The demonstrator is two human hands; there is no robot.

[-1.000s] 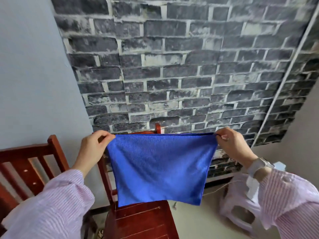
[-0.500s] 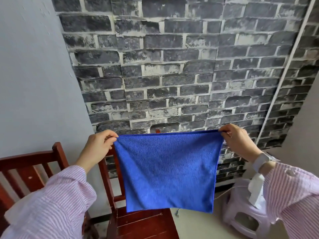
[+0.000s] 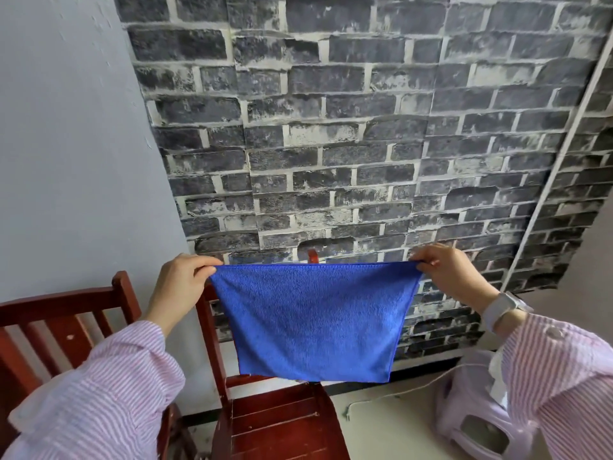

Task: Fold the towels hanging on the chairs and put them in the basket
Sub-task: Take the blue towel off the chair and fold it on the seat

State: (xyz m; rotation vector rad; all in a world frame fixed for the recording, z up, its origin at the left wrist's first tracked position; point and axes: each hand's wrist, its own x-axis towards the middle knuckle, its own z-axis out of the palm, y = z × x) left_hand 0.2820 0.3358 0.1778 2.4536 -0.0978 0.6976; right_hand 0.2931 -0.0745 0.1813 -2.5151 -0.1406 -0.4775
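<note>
While I hold it up: blue towel (image 3: 315,320) spread, unfolded
Fingers: left hand (image 3: 179,287), right hand (image 3: 454,277) pinching top corners
Next: bring corners together

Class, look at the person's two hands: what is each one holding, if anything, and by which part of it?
Both hold one blue terry-cloth towel. The left hand pinches its top left corner, the right hand its top right corner, so it hangs spread flat between them.

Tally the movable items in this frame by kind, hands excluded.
Blue towel: 1
Red wooden chairs: 2
Pale purple plastic stool: 1
Wristwatch: 1
Basket: 0 in view
Total: 5
</note>
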